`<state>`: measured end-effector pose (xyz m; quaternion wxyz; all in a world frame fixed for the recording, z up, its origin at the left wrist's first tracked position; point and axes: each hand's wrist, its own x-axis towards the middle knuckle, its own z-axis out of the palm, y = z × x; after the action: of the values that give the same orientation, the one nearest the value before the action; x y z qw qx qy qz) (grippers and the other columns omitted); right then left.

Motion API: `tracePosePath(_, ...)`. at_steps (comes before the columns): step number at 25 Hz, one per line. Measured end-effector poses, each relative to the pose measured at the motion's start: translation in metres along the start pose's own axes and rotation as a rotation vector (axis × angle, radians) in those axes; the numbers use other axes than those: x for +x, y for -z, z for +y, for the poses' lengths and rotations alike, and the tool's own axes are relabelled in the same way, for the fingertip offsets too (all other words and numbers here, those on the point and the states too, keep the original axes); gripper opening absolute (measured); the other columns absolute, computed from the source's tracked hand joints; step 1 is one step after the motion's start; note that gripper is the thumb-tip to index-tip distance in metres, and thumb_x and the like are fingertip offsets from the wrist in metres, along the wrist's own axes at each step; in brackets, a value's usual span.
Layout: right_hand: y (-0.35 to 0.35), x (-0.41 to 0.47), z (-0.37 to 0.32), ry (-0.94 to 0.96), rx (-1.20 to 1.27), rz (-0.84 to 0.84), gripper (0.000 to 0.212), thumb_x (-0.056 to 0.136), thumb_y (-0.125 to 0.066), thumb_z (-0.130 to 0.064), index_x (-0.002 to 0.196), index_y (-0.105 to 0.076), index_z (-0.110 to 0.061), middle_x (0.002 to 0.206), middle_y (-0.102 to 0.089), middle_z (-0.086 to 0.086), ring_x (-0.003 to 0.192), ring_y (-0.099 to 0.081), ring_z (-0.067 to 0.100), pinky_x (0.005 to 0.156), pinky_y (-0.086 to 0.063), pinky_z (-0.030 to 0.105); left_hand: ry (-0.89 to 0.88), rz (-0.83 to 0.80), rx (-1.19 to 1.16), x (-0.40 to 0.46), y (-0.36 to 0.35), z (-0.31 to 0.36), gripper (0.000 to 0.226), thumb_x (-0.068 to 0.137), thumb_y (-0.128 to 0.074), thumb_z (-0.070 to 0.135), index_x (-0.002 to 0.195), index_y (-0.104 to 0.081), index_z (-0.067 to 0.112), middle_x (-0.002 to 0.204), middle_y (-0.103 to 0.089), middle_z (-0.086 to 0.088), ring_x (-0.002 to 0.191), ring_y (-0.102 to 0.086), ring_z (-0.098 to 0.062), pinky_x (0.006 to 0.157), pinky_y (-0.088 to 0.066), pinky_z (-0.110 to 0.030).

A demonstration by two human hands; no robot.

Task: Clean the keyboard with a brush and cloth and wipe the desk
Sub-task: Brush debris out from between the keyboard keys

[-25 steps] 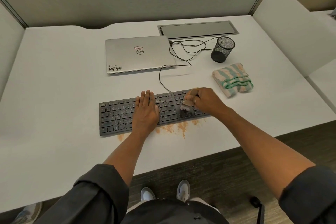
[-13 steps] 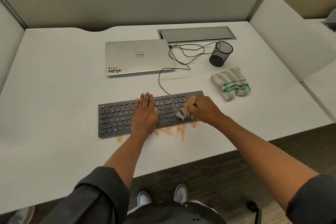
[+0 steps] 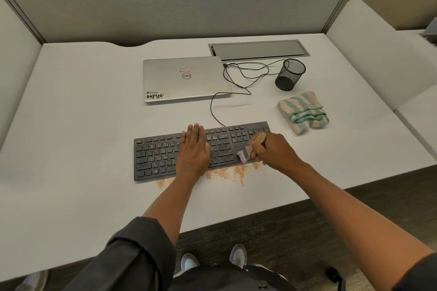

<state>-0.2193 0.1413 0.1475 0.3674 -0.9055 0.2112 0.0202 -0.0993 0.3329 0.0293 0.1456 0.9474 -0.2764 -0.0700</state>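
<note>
Desk [image 3: 71, 149] with keyboard [image 3: 160, 156], laptop [image 3: 184, 78], cloth [image 3: 302, 111]

Single head view, looking forward and steeply down from above the near edge of the desk [image 3: 71, 125]. Close enough to fill the middle with the keyboard [image 3: 160, 156] and both forearms; reaching back to the partition [image 3: 189, 2], down to the shoes [image 3: 237, 255].

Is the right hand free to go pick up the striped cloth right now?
Probably not yet. The right hand grips the brush over the keyboard. The striped cloth lies just beyond on bare desk, nothing between, so the path is clear once the brush is down.
</note>
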Motion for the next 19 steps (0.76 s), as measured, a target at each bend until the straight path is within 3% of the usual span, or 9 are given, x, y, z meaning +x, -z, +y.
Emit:
tracePosePath(2,-0.003,0.002,-0.004,-0.013,0.047,0.042,0.023,0.095,-0.048,-0.016,0.089,-0.071,-0.013,0.075,-0.073,-0.002,0.069,-0.069,0.014,0.069,-0.058,0.034,-0.001,-0.004,-0.002,0.0,0.0,0.0,0.062,0.108,-0.019,0.033,0.161,-0.001,0.008,0.17,0.002,-0.011,0.156,0.009,-0.023,0.126,0.01,-0.039)
tracePosePath(6,-0.005,-0.006,-0.003,-0.031,0.033,-0.055,0.024,0.096,-0.048,-0.016,0.092,-0.072,-0.013,0.076,-0.073,-0.001,0.071,-0.068,0.014,0.065,-0.057,0.034,-0.004,-0.005,-0.014,0.0,0.0,0.0,0.062,0.108,-0.02,0.033,0.161,-0.001,0.008,0.17,0.002,-0.011,0.156,0.008,-0.023,0.126,0.009,-0.039)
tracePosePath(10,0.014,0.001,0.016,-0.043,-0.093,0.221,0.026,0.097,-0.044,-0.021,0.088,-0.068,-0.019,0.082,-0.07,-0.003,0.076,-0.064,0.016,0.068,-0.05,0.029,-0.005,-0.003,-0.02,0.0,-0.001,-0.001,0.061,0.108,-0.02,0.033,0.161,-0.001,0.008,0.17,0.002,-0.011,0.156,0.008,-0.023,0.126,0.009,-0.038)
tracePosePath(13,-0.004,-0.004,0.011,-0.001,-0.143,0.162,0.023,0.098,-0.045,-0.021,0.088,-0.064,-0.012,0.078,-0.068,0.005,0.071,-0.062,0.023,0.062,-0.047,0.033,-0.008,-0.001,-0.022,0.0,0.0,-0.002,0.061,0.108,-0.019,0.033,0.161,-0.001,0.008,0.17,0.002,-0.011,0.156,0.009,-0.023,0.126,0.01,-0.038)
tracePosePath(16,-0.025,-0.017,-0.006,0.092,-0.093,0.073,0.021,0.098,-0.046,-0.017,0.088,-0.063,-0.011,0.076,-0.066,0.003,0.069,-0.059,0.019,0.059,-0.042,0.031,-0.021,-0.006,-0.022,0.0,0.001,-0.002,0.062,0.108,-0.02,0.033,0.161,-0.001,0.009,0.17,0.002,-0.01,0.156,0.009,-0.022,0.125,0.011,-0.037)
tracePosePath(19,-0.02,-0.006,-0.006,0.07,-0.102,0.203,0.02,0.098,-0.047,-0.023,0.089,-0.063,-0.015,0.076,-0.068,0.002,0.07,-0.062,0.022,0.063,-0.048,0.033,-0.049,-0.005,-0.005,-0.003,0.005,-0.012,0.061,0.108,-0.022,0.032,0.161,-0.002,0.01,0.17,0.001,-0.01,0.156,0.008,-0.022,0.125,0.011,-0.036)
